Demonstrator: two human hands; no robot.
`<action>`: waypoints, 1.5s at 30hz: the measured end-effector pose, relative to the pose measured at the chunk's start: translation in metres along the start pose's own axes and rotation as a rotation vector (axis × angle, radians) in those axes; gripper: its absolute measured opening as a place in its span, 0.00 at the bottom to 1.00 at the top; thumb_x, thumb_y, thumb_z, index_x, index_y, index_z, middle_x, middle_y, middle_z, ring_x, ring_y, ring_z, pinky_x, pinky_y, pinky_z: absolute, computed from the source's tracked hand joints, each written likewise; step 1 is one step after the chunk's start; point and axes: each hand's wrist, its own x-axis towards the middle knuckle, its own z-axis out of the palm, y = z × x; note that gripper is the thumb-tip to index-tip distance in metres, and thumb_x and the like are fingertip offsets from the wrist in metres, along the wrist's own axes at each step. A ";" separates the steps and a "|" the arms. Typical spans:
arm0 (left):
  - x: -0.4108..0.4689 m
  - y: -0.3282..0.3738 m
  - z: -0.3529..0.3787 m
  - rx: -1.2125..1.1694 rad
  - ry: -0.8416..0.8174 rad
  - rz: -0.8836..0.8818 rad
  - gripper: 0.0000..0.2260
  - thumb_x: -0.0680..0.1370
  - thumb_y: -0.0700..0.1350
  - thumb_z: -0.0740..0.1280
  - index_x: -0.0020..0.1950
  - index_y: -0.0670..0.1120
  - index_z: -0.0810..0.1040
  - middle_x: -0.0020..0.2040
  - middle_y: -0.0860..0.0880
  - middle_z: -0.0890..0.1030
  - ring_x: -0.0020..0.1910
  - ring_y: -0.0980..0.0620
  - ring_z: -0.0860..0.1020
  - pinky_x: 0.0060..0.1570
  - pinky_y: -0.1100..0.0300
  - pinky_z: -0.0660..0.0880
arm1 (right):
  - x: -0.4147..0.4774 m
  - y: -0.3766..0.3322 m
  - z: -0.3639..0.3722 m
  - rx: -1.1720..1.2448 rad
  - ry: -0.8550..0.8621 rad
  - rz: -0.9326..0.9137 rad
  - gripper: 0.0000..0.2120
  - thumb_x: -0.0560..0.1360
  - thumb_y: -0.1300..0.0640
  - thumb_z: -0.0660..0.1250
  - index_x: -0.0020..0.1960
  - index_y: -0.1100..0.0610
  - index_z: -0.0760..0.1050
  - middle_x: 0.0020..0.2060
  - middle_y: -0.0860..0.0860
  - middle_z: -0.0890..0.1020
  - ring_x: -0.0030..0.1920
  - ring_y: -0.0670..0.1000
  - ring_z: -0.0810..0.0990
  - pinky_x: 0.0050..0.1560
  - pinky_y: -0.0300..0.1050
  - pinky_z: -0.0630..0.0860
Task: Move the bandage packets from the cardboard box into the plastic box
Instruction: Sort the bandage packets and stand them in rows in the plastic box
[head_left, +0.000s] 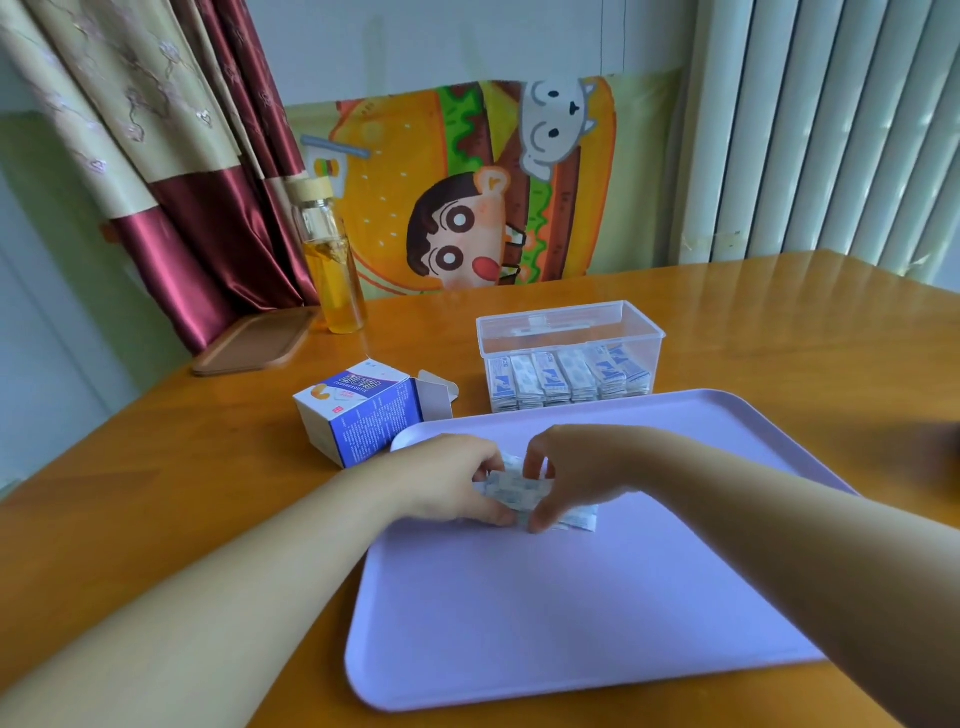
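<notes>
Watching the head view from my station, I see a small bundle of white paper bandage packets (511, 491) with pale blue print, held over the far left part of the flat lilac plastic tray (571, 623). The person's left hand (447, 480) curls round the bundle's left end and the right hand (584, 467) pinches its right end between thumb and fingers, so both grip it.

A few more loose packets (579, 519) lie on the tray under the right hand, half covered by it. Just off the tray's far left corner the white and blue cardboard box (358, 415) lies on its side, end flaps open. Beyond the tray's far edge stands the clear rectangular plastic box (569, 325), with a row of upright packets (566, 382) inside.

The fingers hide most of the bundle, so I cannot count it. The print is too small for me to read, the cardboard box's inside is out of sight, and the tray's rim cuts off the row's lower ends. Whether a lid sits on the plastic box, I cannot tell.
</notes>
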 end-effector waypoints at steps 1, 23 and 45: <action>-0.001 0.003 -0.001 0.010 0.006 0.006 0.15 0.71 0.57 0.71 0.52 0.52 0.74 0.49 0.54 0.75 0.45 0.56 0.74 0.45 0.60 0.73 | 0.000 0.000 0.000 -0.009 -0.007 0.001 0.27 0.69 0.44 0.71 0.64 0.54 0.71 0.57 0.50 0.76 0.49 0.50 0.73 0.41 0.40 0.68; 0.050 0.078 0.038 -0.485 0.371 0.117 0.07 0.79 0.41 0.62 0.52 0.50 0.78 0.41 0.54 0.76 0.34 0.60 0.70 0.29 0.68 0.64 | -0.046 0.096 0.022 0.274 0.477 0.150 0.10 0.71 0.53 0.71 0.35 0.51 0.71 0.29 0.46 0.73 0.29 0.46 0.68 0.27 0.37 0.62; 0.063 0.123 0.062 -0.382 0.289 0.222 0.21 0.79 0.36 0.56 0.71 0.49 0.65 0.68 0.50 0.68 0.68 0.57 0.66 0.59 0.71 0.59 | -0.083 0.117 0.019 0.236 0.447 0.189 0.04 0.71 0.54 0.70 0.43 0.48 0.75 0.39 0.46 0.79 0.39 0.46 0.75 0.39 0.37 0.71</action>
